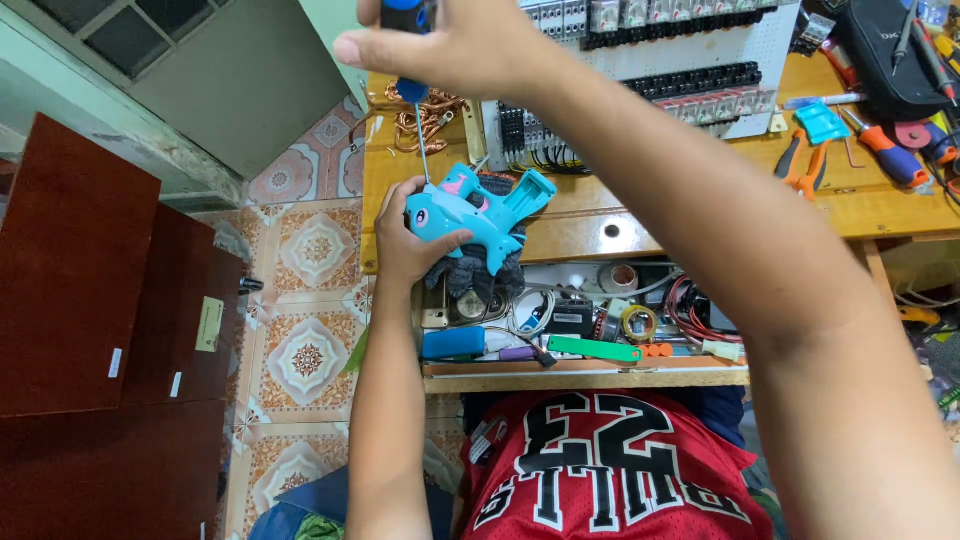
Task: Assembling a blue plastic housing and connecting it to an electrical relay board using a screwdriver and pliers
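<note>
Two hands were on the job when I looked in on the feed, both busy with the blue dolphin-shaped toy gun [478, 212]. I'll use that toy as my landmark since everything sat around it. It lay on a grey work glove [480, 270] at the near edge of the wooden workbench [880, 215].

Left hand [415, 240] was wrapped around the toy's nose end, fingers curled over it, pinning it down on the glove. Right hand [455, 45] was up above the toy, closed around the blue handle of a screwdriver [415, 95], with the thin shaft pointing straight down and the tip meeting the toy's top side near the left thumb.

As for progress, my read was that it was early days: the shell looked like it was in one piece, no halves split apart, and I couldn't spot any loose screws lying next to it. So I'd guess a screw was being worked, with the opening up (or closing, can't tell which) not finished.

Behind the toy was a white panel full of relays and terminal blocks [650, 70], and to its upper left a tangle of copper wire [420, 115]. Just below the toy an open drawer [585, 375] was crammed with tape rolls and odds and ends. Orange-handled pliers [805, 165] were well off to its right.
</note>
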